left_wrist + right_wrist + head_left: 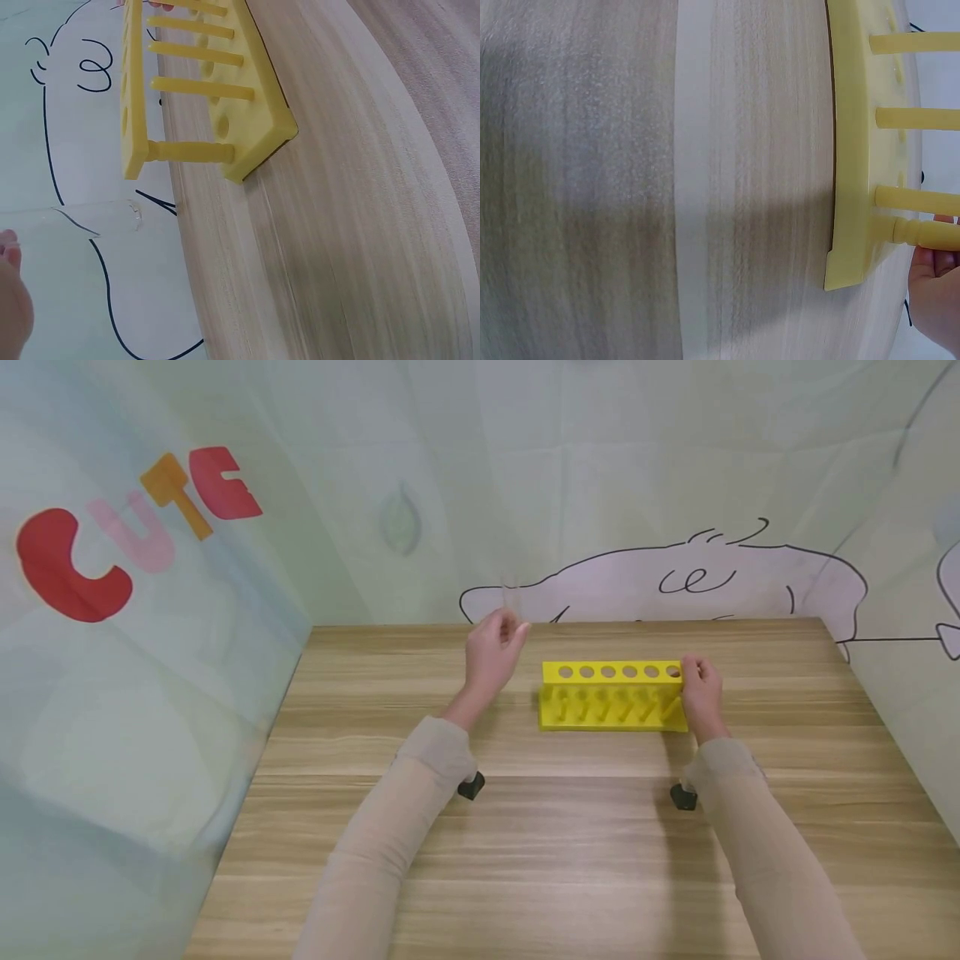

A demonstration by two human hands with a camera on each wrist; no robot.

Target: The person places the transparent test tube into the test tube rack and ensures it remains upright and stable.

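A yellow test tube rack (613,724) stands on the table, with a row of round holes along its top and pegs below. My right hand (702,692) grips the rack's right end; in the right wrist view its fingers (924,262) are at the end post. Left of the rack, my left hand (493,652) is raised and pinches a clear test tube (512,596), which points upward. The left wrist view shows the tube (97,219) apart from the rack (259,112), with only part of the left hand (13,307) at the edge.
The wood-grain table (570,860) ends at a cloth backdrop (360,468) with drawn figures and coloured letters. Black wrist devices (471,786) show below both cuffs.
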